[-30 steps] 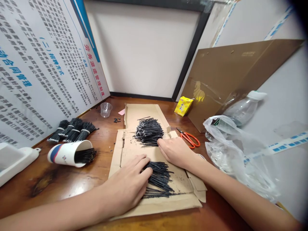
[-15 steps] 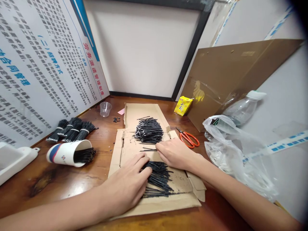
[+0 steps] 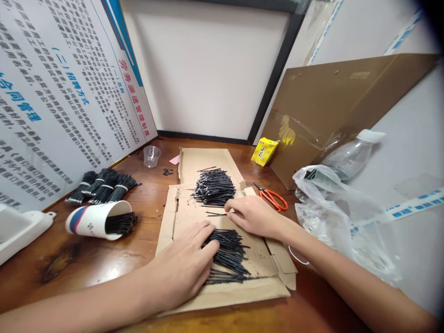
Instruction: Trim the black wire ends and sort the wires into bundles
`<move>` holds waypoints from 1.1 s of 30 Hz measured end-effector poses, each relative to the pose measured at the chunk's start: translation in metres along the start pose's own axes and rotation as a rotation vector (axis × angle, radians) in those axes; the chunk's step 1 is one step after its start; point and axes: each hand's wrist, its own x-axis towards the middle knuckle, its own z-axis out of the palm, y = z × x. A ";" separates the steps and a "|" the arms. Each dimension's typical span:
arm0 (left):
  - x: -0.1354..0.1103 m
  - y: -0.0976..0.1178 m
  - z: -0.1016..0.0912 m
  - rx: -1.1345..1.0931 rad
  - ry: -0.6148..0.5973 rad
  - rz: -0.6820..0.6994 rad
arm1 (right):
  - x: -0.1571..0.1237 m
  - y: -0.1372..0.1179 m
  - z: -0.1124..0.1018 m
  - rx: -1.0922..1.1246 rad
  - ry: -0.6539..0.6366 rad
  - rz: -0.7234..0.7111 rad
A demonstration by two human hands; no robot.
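Several thin black sticks, perhaps cut wires, lie in a near pile (image 3: 229,254) on a flattened cardboard sheet (image 3: 194,300). My left hand (image 3: 189,261) rests at the pile's left end, thumb and forefinger apart and lying over the stick ends; its other fingertips are partly hidden. Thumb and forefinger of my right hand (image 3: 255,215) are pinched at the right ends of a few loose black sticks (image 3: 215,214), between the two piles. Just beyond, a far pile of black sticks (image 3: 214,187) shows pale, shiny ends on its left.
Orange-handled scissors (image 3: 274,200) lie right of the cardboard. On the left are bundled black sticks (image 3: 106,185) and a tipped paper cup (image 3: 93,221) holding more. A clear plastic cup (image 3: 151,156) and yellow carton (image 3: 264,151) stand behind; a plastic bag (image 3: 322,208) sits at right.
My right hand has shifted slightly, and its fingers now pinch the loose sticks more visibly, with the sticks moved a little right. My left hand stays on the near pile.
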 end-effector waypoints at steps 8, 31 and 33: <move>0.000 0.000 -0.001 -0.011 -0.020 -0.010 | 0.001 -0.001 0.006 -0.072 0.011 0.036; 0.002 0.001 -0.002 0.013 0.051 0.030 | 0.017 -0.015 0.013 -0.236 0.036 0.163; 0.001 0.000 -0.001 0.012 0.065 0.037 | 0.010 -0.018 0.008 -0.148 0.073 0.157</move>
